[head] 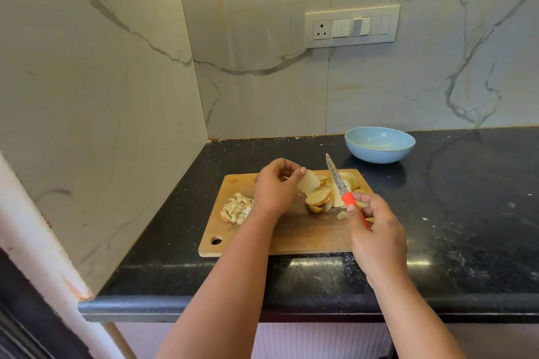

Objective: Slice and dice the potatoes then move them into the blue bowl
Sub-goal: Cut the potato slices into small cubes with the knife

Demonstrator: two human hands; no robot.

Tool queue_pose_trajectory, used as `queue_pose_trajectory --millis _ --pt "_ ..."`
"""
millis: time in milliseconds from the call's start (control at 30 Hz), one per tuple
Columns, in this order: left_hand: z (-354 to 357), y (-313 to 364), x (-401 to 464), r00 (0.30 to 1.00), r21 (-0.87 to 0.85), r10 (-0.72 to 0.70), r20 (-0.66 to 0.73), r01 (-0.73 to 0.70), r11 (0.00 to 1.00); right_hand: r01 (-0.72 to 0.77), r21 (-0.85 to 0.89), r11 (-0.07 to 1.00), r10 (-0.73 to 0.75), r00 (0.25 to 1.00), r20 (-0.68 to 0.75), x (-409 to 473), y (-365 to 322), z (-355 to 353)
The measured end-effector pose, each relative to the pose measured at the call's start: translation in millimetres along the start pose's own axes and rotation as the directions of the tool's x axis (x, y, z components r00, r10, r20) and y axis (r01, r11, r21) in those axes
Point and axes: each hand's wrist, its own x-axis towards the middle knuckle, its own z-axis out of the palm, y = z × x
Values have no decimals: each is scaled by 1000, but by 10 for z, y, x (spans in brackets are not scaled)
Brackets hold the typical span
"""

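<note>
Status: roughly mid-task imo. Small pile of diced bits (236, 208) sits on the left part of the cutting board (306, 237), so dicing has started. Bigger heap of potato slices (322, 197) lies in the board's middle/right, still undiced, a few more rounds behind the blade. Blue bowl (379, 144) is on the black counter (466, 213) behind and right of the board, well apart from the food. It looks empty, though there's a pale streak on the inner wall that I can't resolve, prob a reflection. So nothing transferred yet.

Left to do: dice remaining slices, incl. the chunk in hand, then move everything to the bowl.

Hands:
- Left hand (275, 186) is raised just above the board, back of hand to cam, fingers curled, thumb + fingertips pinching a potato chunk (308, 181), pale cut face pointing right toward the knife. Chunk is off the board, over the slice heap.
- Right hand (376, 230) is over the board's right edge, gripping the knife (335, 173) by its orange handle, index finger along the top near the blade. Blade points up and away, tip toward the bowl, not touching any potato.

No cut in progress rn: blade and chunk are near but apart. Next step prob needs the chunk set flat on the board before slicing.
</note>
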Motion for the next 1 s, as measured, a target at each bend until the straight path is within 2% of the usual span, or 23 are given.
queue_pose_trajectory --millis 67,133,200,233,267,433,633,733,833,933,1000 --pt "-115 -14 -92 998 4 56 13 -56 998 21 -22 1000 -21 1000 4 -8 -5 -1" --pt "-230 -87 -177 985 226 121 119 -146 963 49 -46 998 -48 999 12 -10 -12 11" --pt "-300 -179 -245 962 567 167 215 -262 781 89 -75 993 -88 996 22 -12 -7 32" --pt "-323 -212 -262 959 660 174 222 -279 697 111 -89 990 -109 994 25 -19 -4 41" --pt "-332 -223 -266 962 695 174 211 -273 665 131 -103 986 -128 991 28 -27 0 47" --pt "-332 -156 -336 983 695 143 116 -184 695 218 -180 959 -209 976 66 -119 -38 43" --pt "-399 -216 -638 983 667 103 155 -181 723 251 -324 912 -226 967 113 -428 -170 115" --pt "-410 -216 -664 983 666 100 155 -178 724 262 -359 896 -196 958 211 -597 -251 161" --pt "-398 -196 -696 983 700 113 142 -180 692 219 -411 885 -97 950 297 -636 -344 141" --pt "-378 -197 -738 980 739 148 135 -199 644 192 -429 883 -55 949 312 -646 -419 103" --pt "-386 -192 -741 982 733 134 137 -191 653 183 -442 878 -46 952 302 -676 -467 87"
